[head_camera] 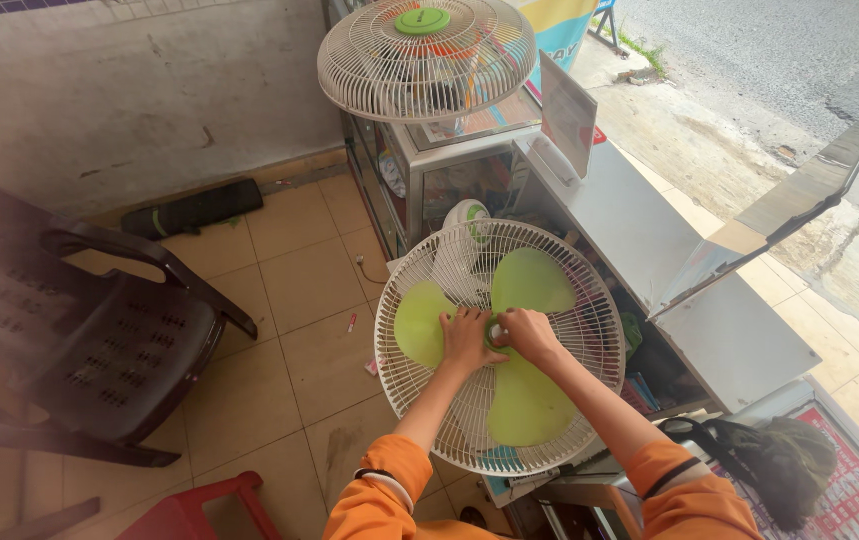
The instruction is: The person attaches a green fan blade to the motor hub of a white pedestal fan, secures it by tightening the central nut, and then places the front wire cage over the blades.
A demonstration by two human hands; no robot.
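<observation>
Both grips, left hand and right hand, pinch the blade hub, inside the rear grille rim.

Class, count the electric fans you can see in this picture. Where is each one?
2. One fan rests on the glass cabinet; the nearer fan, its green blades exposed, sits under both hands.

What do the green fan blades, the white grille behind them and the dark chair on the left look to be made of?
Fan blades: likely plastic, light green and slightly translucent, smooth, moulded in one curved piece. Grille: thin white spokes, probably coated metal wire, though plastic cannot be ruled out. Chair: looks like moulded dark plastic, with a perforated seat and a dull sheen. Both the left hand and the right hand rest at the blade hub.
</observation>
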